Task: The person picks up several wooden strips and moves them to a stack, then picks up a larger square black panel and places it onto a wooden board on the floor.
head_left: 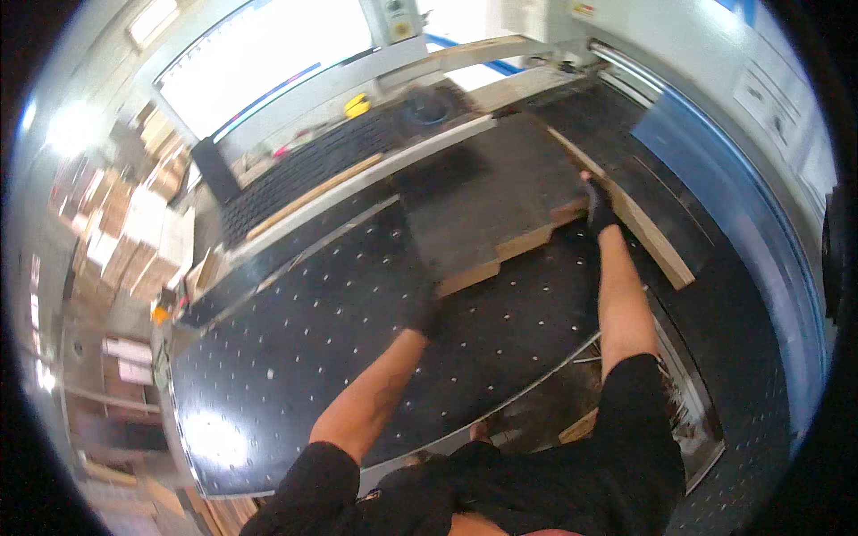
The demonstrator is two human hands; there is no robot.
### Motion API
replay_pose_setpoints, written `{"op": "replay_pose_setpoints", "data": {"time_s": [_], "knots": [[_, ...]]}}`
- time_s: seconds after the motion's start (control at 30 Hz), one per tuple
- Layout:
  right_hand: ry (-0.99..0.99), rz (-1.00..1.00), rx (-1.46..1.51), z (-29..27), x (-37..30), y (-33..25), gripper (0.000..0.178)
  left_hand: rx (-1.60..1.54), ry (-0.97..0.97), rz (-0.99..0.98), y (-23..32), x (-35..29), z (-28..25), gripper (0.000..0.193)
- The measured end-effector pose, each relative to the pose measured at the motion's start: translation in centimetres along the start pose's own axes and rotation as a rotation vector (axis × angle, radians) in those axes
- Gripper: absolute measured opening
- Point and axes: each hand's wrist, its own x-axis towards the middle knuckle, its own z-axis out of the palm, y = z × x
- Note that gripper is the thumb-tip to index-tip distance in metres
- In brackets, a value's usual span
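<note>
Wide dark-faced boards lie on the black dotted table, their pale wooden near edges stepped like stairs. At their near left corner is my left hand, in a dark glove; it is blurred and its fingers merge with the dark surface. My right hand, also in a dark glove with bare fingertips showing, grips the boards at their near right end. Just right of that hand runs a long, pale wooden strip, lying slantwise.
A bright screen stands beyond the table at the left. Behind the boards are a black ridged strip, a yellow object and a pale rail. Blue sheeting hangs at the right. Stacked wood stands far left.
</note>
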Motion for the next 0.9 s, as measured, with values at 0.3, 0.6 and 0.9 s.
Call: {"op": "replay_pose_setpoints", "data": {"time_s": [0.3,0.6,0.9], "knots": [[-0.149,-0.053,0.463,1.5,-18.2,-1.3,0.057,0.136,0.143,0.182,6.7,-14.4,-6.5,0.054],[-0.210,0.096,0.349,13.1,-43.9,-2.1,0.050,-0.050,0.255,0.077,5.3,-41.9,-22.5,0.057],[-0.352,-0.154,0.338,29.8,-61.6,-11.6,0.055,0.695,0.571,0.260,-2.1,-57.1,-38.3,0.043]]}}
